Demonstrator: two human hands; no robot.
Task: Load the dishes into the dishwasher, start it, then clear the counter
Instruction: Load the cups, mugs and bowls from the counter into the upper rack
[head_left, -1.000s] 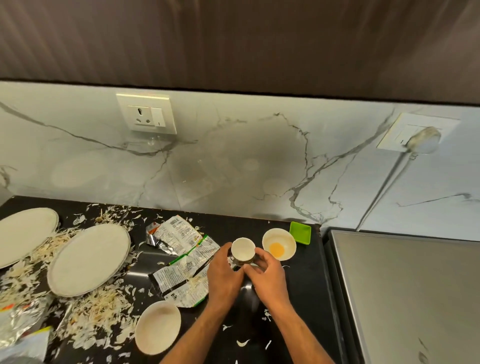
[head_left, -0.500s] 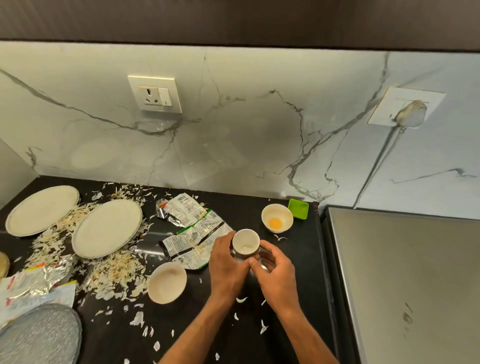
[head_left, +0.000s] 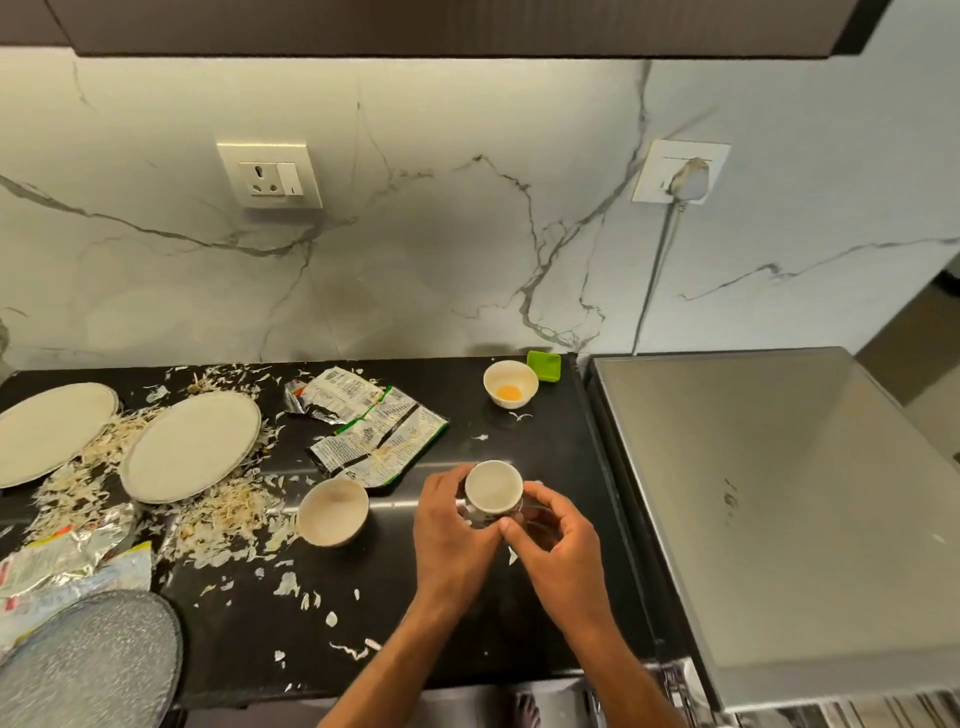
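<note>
Dishes are sitting scattered over the black surface (head_left: 545, 457), and one of them, a small white cup (head_left: 492, 487), is being held upright above it near the right end. The left hand (head_left: 453, 525) is wrapping its fingers (head_left: 441, 480) round the cup's left side, while the right hand (head_left: 558, 538) is curling round the right side, its thumb pressing near the cup's base; both hands are gripping the cup between them. A cream bowl (head_left: 333, 512) is standing just to the left of the left hand. Farther back, a white bowl with yellow residue (head_left: 510, 383) is sitting beside a small green dish (head_left: 544, 365) at the wall. Two large white plates (head_left: 191, 446) are lying at the left, well apart from the cup, with pale shavings (head_left: 228, 514) spreading around and between them. Opened snack wrappers (head_left: 374, 431) are lying between the plates and the cup. Foil packets (head_left: 67, 551) and a grey speckled lid (head_left: 88, 660) are showing at the lower left. A steel appliance top (head_left: 779, 493) is adjoining the surface on the right.
</note>
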